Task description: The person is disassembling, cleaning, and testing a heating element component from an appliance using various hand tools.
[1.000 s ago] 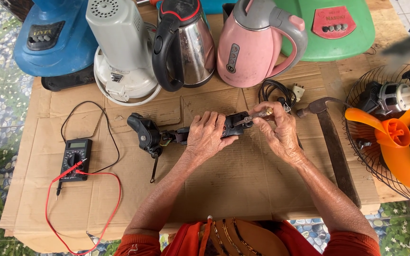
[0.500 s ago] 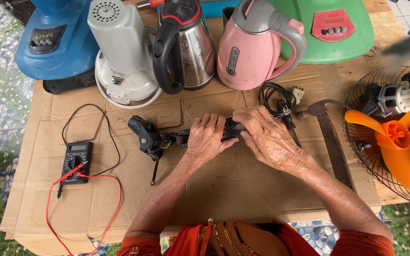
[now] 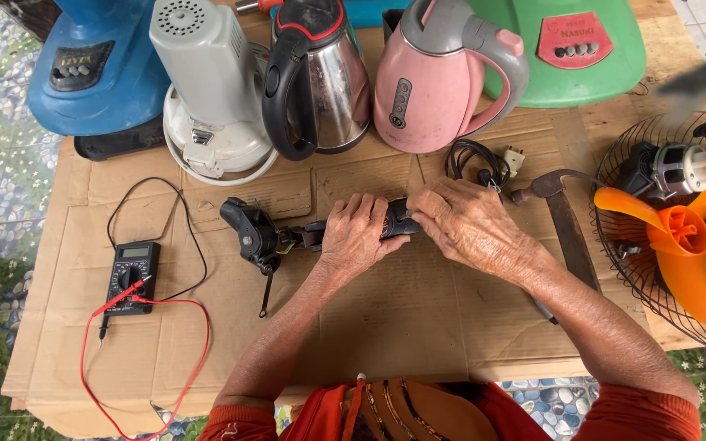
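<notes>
A black handle-shaped appliance part [image 3: 256, 234] lies across the cardboard-covered table [image 3: 402, 318], with a thin rod hanging from its left end. My left hand [image 3: 355, 233] covers its middle and grips it. My right hand [image 3: 467, 224] closes over its right end, fingertips meeting those of the left hand. The part's middle and right end are mostly hidden under both hands. A coiled black cord with a plug [image 3: 477, 160] lies just behind my right hand.
At the back stand a blue appliance base [image 3: 96, 73], a white motor unit [image 3: 210, 90], a steel kettle [image 3: 320, 77], a pink kettle [image 3: 439, 73] and a green base [image 3: 582, 45]. A multimeter [image 3: 132, 273] with red and black leads lies left. A hammer [image 3: 561, 216] and a fan with orange blades [image 3: 680, 237] are on the right.
My right hand has slid left along the black part and now covers its right end, closing up against the left hand. The left hand has stayed in place.
</notes>
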